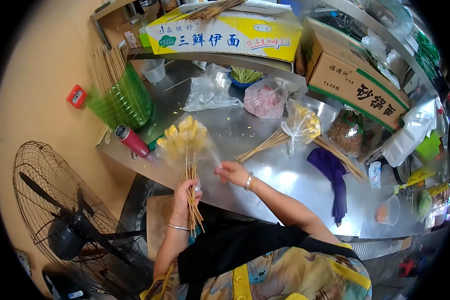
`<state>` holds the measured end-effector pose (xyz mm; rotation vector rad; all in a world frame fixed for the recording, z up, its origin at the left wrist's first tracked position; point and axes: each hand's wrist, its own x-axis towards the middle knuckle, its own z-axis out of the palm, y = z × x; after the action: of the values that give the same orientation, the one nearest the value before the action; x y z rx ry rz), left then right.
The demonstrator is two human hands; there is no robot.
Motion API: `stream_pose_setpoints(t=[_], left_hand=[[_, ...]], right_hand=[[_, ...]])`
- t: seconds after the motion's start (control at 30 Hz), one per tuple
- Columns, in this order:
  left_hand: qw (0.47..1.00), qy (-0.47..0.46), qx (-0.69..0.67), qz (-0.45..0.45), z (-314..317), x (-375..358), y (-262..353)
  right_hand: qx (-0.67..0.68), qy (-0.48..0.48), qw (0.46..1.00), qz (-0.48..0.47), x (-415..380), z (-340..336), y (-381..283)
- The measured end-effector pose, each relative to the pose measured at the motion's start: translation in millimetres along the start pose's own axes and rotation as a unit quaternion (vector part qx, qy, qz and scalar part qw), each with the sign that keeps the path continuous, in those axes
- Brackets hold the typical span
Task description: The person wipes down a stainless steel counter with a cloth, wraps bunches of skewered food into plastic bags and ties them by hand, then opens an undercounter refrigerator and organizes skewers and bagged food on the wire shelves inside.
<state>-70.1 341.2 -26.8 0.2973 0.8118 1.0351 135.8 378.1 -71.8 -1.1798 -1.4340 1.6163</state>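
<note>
My left hand (186, 196) is clenched around a bunch of bamboo skewers (191, 192), holding them upright over the near edge of the steel counter (285, 175); their tops carry yellow food pieces wrapped in a clear plastic bag (185, 140). My right hand (233, 172) pinches the lower corner of that bag between thumb and fingers, just beside the sticks. Behind the bag, a red thermos bottle (132, 140) lies on its side near the counter's left edge, and past it stands a green plastic container (122, 100) stuffed with bare sticks. Further right, a second bagged bundle of yellow skewers (297, 130) lies flat on the steel, its sticks fanning toward me. A purple cloth (332, 177) lies just beside it, and a bag of brown grains (346, 131) stands behind. A bag of pink meat (265, 100) and a crumpled clear bag (210, 92) rest toward the back, under a shelf carrying a yellow-and-white noodle carton (225, 32) and a brown cardboard box (355, 82). On the floor to my left stands a black fan (65, 215), close to my elbow. A plastic cup (389, 210) stands near the counter's right end.
</note>
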Motion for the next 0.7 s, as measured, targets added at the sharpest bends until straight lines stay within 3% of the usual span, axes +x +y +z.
stream_pose_setpoints(t=[0.1, 0.13, 0.2, 0.27, 0.33, 0.37, 0.43, 0.5, 0.57, 0.6, 0.63, 0.7], left_hand=[[0.986, -0.015, 0.163, 0.019, -10.2, 13.7, -8.1], [0.962, 0.024, 0.252, 0.098, -0.1, 14.6, -22.8], [0.96, 0.045, 0.212, 0.179, 2.6, 32.0, -71.1], [0.956, 0.035, 0.196, 0.215, -11.0, 41.3, -96.7], [0.86, 0.048, 0.438, 0.258, -23.6, 37.8, -106.2], [0.86, 0.051, 0.436, 0.26, -19.0, 30.1, -105.7], [0.856, 0.17, 0.39, 0.293, 2.4, 9.0, -92.2], [0.865, 0.19, 0.346, 0.311, 18.8, -6.4, -83.3], [0.804, 0.066, 0.379, 0.454, 39.6, -19.5, -77.7], [0.84, -0.025, 0.331, 0.43, 44.5, -24.3, -75.4], [0.839, -0.031, 0.329, 0.431, 45.4, -22.0, -71.5], [0.908, -0.019, 0.23, 0.35, 47.5, -18.6, -53.4]], right_hand=[[0.052, -0.02, 0.996, -0.07, -21.2, 15.7, -31.5], [0.052, -0.023, 0.996, -0.07, -20.3, 16.4, -30.6], [-0.167, 0.086, 0.974, -0.128, -21.1, 12.2, -29.4], [-0.209, 0.083, 0.96, -0.164, -27.0, 17.2, -35.9], [-0.294, 0.051, 0.934, -0.196, -35.0, 22.1, -40.4], [-0.296, 0.047, 0.934, -0.197, -38.3, 23.5, -37.2], [-0.216, 0.102, 0.949, -0.207, -39.9, 24.1, -29.3], [-0.209, 0.095, 0.95, -0.209, -44.0, 14.8, -29.3], [-0.117, 0.053, 0.972, -0.195, -48.8, 9.3, -32.9], [-0.104, 0.042, 0.972, -0.207, -49.4, 7.9, -39.8], [-0.107, 0.047, 0.971, -0.209, -48.0, 5.5, -41.5], [0.033, -0.006, 0.971, -0.237, -44.5, 0.9, -46.5]])
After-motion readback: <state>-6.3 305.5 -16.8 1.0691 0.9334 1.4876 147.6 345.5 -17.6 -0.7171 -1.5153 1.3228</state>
